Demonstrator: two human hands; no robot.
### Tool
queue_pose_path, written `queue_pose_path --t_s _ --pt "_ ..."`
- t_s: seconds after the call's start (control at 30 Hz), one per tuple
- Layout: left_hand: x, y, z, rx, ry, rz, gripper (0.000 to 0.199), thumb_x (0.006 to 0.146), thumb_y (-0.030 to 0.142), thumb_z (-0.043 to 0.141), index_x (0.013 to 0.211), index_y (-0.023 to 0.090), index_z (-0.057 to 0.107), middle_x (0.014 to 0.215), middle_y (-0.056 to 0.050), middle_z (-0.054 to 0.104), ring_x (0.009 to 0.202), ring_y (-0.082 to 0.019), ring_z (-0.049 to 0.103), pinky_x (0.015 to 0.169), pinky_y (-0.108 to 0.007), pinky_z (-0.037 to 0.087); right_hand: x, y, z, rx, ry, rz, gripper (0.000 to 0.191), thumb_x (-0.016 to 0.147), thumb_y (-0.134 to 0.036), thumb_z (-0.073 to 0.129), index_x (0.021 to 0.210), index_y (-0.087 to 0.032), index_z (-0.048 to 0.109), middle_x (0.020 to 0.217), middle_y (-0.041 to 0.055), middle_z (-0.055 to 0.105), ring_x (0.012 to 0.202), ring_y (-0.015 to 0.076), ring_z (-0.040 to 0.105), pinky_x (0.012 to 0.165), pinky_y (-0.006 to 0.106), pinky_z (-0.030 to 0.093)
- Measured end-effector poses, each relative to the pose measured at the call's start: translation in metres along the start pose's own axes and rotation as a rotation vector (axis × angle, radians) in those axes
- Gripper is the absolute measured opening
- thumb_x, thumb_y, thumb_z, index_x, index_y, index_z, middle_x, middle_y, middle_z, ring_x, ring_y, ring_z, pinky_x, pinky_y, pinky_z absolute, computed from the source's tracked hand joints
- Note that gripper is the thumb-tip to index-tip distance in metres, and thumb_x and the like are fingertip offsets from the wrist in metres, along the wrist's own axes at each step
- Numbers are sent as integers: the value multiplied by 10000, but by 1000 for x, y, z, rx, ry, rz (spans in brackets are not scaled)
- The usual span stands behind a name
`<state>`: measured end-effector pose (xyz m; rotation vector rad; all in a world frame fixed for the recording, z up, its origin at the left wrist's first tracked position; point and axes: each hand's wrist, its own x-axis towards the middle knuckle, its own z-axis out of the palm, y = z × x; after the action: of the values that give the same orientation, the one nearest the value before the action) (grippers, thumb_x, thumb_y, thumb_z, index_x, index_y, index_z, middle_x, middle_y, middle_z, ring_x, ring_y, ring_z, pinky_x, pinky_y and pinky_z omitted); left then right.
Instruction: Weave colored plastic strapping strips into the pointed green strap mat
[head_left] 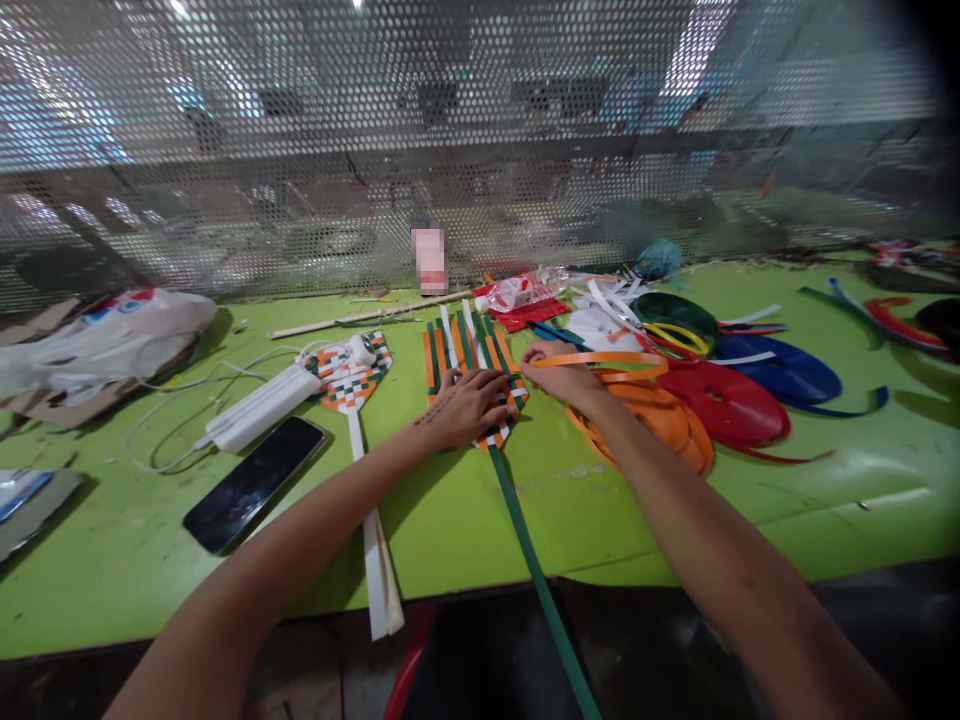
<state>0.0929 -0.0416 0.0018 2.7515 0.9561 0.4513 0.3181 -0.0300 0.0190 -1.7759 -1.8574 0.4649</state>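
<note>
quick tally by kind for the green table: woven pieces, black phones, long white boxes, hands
woven pieces: 2
black phone: 1
long white box: 1
hands: 2 (left hand, right hand)
total: 6

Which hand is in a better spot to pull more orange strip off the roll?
Right, I think: the right hand is at the orange strip, close to the orange coil. The left hand is farther away, spread on the woven piece.
</note>
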Motion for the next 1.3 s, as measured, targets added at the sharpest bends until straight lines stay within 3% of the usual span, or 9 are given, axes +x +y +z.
queue_pose_path --t_s 0.3,0.6,0.87,1.17,1.3 --pt "0 0 0 -6 12 10 603 1044 622 353 1487 249 520 1527 -100 549 1383 -304 493 1137 -500 263 2 4 6 -9 21 -16 75 838 -278 694 808 -220 731 881 61 761 807 209 654 705 285 460" --pt "2 1 -4 12 -2 7 596 1028 640 390 1440 248 569 1468 -102 605 1326 -313 551 1126 -512 288 8 12 7 57 44 -27 72 819 -280 769 760 -240 758 883 54 784 849 225 684 793 330 532" --pt "5 0 -9 19 18 6 520 1057 596 372 1236 242 707 1276 -91 718 1164 -287 648 1089 -513 333 9 13 9 81 -5 -26 106 808 -291 804 722 -243 764 884 50 778 859 222 682 784 321 523" --pt "2 0 -1 88 56 6 397 1053 525 462 1222 239 680 1330 -77 688 1235 -274 600 1113 -501 284 7 7 8 40 -84 36 52 803 -267 814 757 -254 794 910 55 790 884 240 701 802 333 544" --pt "1 0 0 90 76 14 397 1050 546 462 1205 246 671 1336 -72 686 1251 -266 586 1094 -489 287 7 12 0 2 -166 18 46 815 -268 804 854 -248 817 1033 61 788 952 234 704 877 325 542"
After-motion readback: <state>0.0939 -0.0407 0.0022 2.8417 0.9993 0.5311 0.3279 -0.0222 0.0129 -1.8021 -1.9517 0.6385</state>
